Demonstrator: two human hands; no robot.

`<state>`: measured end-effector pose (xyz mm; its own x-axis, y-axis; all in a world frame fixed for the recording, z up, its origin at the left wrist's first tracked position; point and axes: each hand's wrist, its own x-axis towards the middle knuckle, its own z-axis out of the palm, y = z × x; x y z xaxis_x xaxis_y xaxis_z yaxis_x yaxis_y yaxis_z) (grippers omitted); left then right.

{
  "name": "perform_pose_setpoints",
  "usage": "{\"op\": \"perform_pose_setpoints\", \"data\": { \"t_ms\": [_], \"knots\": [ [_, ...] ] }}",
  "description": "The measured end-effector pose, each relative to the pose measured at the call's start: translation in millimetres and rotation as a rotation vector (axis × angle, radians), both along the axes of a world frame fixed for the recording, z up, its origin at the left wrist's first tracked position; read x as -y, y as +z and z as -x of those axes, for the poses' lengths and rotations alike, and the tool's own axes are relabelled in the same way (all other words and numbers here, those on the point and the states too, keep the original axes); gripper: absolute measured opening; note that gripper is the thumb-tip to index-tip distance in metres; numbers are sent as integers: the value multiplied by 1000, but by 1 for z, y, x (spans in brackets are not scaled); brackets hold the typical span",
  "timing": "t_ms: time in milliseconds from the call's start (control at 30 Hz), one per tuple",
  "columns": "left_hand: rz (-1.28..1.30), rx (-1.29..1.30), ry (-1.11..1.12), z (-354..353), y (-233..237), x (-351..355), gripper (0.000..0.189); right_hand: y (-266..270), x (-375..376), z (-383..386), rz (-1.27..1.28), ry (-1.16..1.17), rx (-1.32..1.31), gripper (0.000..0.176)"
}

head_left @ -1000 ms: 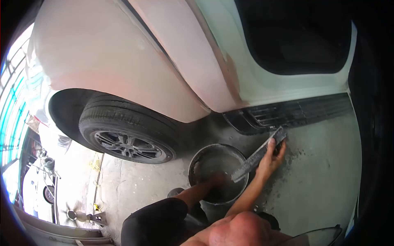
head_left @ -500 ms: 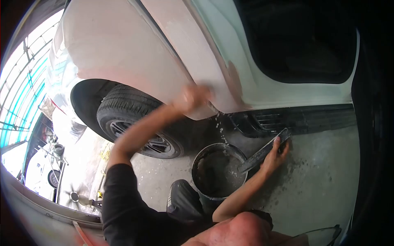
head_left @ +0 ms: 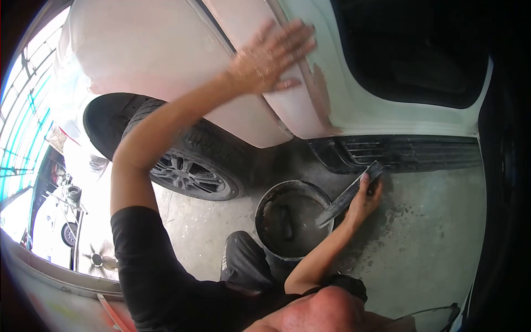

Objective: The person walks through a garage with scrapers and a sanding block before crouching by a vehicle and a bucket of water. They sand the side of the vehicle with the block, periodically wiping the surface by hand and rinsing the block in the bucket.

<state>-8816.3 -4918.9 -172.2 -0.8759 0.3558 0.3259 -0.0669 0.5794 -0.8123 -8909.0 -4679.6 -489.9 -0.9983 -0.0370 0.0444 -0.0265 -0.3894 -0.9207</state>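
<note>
My left hand (head_left: 272, 58) is spread flat over the pinkish-white car door panel (head_left: 249, 22), with wet drops on its back. In my right hand (head_left: 362, 203) is a long dark sanding block (head_left: 347, 198), gripped near its upper end. The block slants down so that its lower end overlaps the rim of a black bucket (head_left: 261, 229). Greyish water fills part of the bucket, and a dark oblong shape (head_left: 285, 222) shows in it. Just right of my left hand, a brownish patch (head_left: 319, 97) marks the panel's edge beside the door opening.
A wheel (head_left: 191, 174) stands under the fender to the left of the bucket. Beyond the bucket runs a black ribbed side step (head_left: 409, 154). The concrete floor (head_left: 431, 221) has wet spots on the right. A fan (head_left: 98, 259) is at the lower left.
My left hand has risen from the panel's lower edge, where water was dripping, and its fingers have spread. My right hand still holds the sanding block by the bucket. The view has shifted slightly.
</note>
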Motion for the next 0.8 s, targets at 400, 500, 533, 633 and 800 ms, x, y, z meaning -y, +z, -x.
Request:
{"op": "perform_pose_setpoints", "data": {
  "t_ms": [400, 500, 533, 633, 800],
  "knots": [
    [-146, 249, 55, -12, -118, -1, 89, -1, -9, -7, -62, -13, 36, 58],
    [-167, -79, 43, -8, -60, 9, 90, -3, -15, -5, -93, -15, 50, 59],
    [-192, -194, 30, -6, -32, 8, 91, -2, -17, -6, -103, -25, 58, 59],
    [-150, -506, 32, 6, 40, 15, 99, -2, -19, -5, -103, -39, 76, 59],
    [-182, -700, -3, 15, 59, 19, 98, -12, -17, -1, -47, -43, 99, 57]
  ]
}}
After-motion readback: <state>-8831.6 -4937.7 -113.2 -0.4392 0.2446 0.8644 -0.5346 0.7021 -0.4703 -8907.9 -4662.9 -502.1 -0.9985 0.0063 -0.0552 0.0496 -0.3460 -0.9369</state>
